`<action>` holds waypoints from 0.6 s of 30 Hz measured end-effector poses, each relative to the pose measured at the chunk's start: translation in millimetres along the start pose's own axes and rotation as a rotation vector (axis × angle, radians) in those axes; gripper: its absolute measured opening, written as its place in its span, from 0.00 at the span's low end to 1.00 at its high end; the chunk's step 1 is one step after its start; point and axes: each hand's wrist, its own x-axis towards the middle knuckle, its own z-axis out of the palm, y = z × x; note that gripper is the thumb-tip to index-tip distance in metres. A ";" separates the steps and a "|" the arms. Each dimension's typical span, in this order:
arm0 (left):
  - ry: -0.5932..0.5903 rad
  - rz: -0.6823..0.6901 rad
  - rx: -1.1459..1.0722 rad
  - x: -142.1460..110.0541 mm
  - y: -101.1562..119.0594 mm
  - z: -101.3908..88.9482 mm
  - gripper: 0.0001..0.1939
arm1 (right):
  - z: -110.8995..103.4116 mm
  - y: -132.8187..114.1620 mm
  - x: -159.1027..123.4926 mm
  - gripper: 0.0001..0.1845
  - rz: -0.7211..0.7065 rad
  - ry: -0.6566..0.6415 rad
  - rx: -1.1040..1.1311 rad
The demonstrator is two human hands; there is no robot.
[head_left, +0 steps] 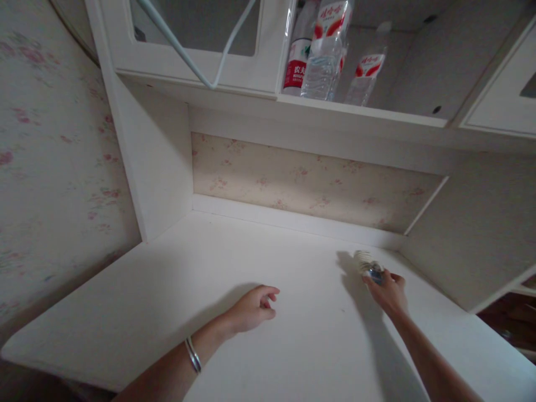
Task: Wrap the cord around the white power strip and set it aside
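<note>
My right hand point(387, 291) is closed around one end of a small off-white ribbed object point(365, 259) with a blue patch, at the back right of the white desktop. Its exact kind is unclear, and my fingers cover part of it. Over the middle of the desktop, my left hand point(253, 308) has its fingers loosely curled and apart from the thumb, with nothing in it. A silver bangle circles the left wrist.
Above the white desktop point(268, 251) runs a cabinet shelf point(360, 109) holding several plastic bottles point(324, 61). A pale bent bar point(211, 84) hangs before the left cabinet door. White side panels flank the desktop, and flowered wallpaper point(62, 151) covers the wall.
</note>
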 end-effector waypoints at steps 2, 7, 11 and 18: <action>0.007 0.011 0.030 0.4 -0.5 1.0 0.26 | 3.4 12.5 5.1 0.39 0.028 0.006 -0.035; 0.017 0.030 0.059 2.2 -3.0 0.9 0.24 | 9.7 26.3 14.7 0.41 0.082 0.004 -0.060; 0.014 0.026 0.077 2.7 -4.7 1.0 0.23 | 5.2 28.2 18.2 0.41 0.054 -0.041 -0.064; 0.026 0.031 0.107 1.9 -3.4 2.1 0.21 | 7.4 40.9 28.9 0.42 -0.032 -0.068 -0.071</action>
